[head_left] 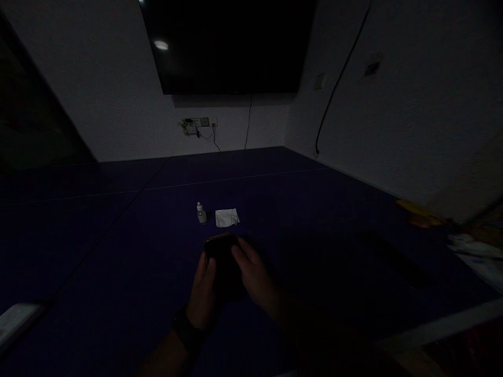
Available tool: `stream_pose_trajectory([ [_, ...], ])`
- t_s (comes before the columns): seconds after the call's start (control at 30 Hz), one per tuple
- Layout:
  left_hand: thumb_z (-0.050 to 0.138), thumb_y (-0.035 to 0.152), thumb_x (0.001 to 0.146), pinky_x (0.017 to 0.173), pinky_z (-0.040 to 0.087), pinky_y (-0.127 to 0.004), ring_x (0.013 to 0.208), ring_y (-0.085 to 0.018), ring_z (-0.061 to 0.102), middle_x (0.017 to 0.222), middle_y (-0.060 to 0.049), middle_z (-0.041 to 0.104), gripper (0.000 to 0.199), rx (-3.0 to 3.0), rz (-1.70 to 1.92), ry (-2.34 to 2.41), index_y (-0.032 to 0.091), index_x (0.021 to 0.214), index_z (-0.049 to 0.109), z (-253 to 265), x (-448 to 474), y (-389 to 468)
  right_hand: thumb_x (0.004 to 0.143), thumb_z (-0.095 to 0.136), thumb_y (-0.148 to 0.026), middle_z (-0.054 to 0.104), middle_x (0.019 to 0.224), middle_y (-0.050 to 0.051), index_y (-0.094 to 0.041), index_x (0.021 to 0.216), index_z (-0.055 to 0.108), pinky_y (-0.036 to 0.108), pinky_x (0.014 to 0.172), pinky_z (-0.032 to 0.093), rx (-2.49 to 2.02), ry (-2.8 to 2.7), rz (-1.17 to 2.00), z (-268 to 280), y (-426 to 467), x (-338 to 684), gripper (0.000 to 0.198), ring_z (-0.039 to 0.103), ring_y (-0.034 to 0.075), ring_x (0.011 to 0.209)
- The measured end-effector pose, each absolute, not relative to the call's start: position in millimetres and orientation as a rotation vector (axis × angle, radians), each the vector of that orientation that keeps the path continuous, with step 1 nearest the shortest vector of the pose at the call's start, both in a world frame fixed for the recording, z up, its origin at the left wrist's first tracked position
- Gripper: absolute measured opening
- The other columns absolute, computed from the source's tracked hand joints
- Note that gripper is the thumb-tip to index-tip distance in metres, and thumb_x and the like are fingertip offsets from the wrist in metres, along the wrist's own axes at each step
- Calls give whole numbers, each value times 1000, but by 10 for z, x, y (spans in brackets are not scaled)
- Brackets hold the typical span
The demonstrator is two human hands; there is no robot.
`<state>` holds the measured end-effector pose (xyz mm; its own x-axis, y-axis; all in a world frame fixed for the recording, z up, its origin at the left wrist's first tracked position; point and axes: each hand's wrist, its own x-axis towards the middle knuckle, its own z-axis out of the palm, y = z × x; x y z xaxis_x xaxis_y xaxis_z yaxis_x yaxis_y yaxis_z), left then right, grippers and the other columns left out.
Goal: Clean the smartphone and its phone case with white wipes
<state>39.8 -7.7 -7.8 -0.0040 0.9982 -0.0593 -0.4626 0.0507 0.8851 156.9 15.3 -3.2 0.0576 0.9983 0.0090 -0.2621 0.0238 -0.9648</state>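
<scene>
The room is very dim. A flat-screen television [236,52], its screen black but for a bright light reflection [161,45], spans the top centre of the frame against a pale wall [118,115]. Beneath it sit power sockets [205,122] with plugged-in wires. At right, another pale wall [412,120] carries a dark hanging cable [346,64] and a small plate [319,81]. A seamed, dark purple surface [118,235] meets both walls.

Past the dark device [223,255], a bottle [201,215] obstructs (the white sheet [227,218] lies flat), with room leftward.
</scene>
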Motion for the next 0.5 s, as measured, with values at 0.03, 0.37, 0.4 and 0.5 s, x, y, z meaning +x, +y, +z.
stream_pose_trajectory([
  [0.03, 70, 61, 83, 90, 56, -40, 107, -30, 68, 129, -12, 65, 74, 819, 1368, 888, 24, 143, 47, -78, 400, -88, 80, 66, -57, 71, 112, 7, -22, 109, 70, 40, 93, 49, -1013, -991, 1272, -7, 147, 1571, 46, 64, 28, 104],
  [0.37, 63, 67, 86, 98, 51, -40, 123, -31, 59, 135, -12, 61, 73, 1007, 1332, 966, 24, 143, 47, -139, 400, -112, 83, 64, -53, 66, 76, 1, -18, 85, 70, 26, 60, 45, -963, -1003, 1216, 71, 103, 1623, 36, 58, 17, 70],
  [0.4, 62, 67, 86, 98, 51, -40, 124, -31, 58, 137, -11, 60, 73, 1021, 1329, 966, 24, 143, 48, -136, 403, -117, 82, 65, -53, 65, 75, 1, -18, 84, 70, 26, 59, 44, -962, -991, 1215, 62, 110, 1623, 35, 58, 17, 69],
  [0.5, 62, 65, 87, 102, 48, -40, 128, -31, 54, 138, -10, 59, 70, 1076, 1327, 956, 25, 142, 48, -128, 411, -122, 83, 65, -52, 66, 75, 1, -18, 84, 71, 26, 60, 45, -960, -983, 1200, 46, 130, 1622, 35, 58, 17, 69],
])
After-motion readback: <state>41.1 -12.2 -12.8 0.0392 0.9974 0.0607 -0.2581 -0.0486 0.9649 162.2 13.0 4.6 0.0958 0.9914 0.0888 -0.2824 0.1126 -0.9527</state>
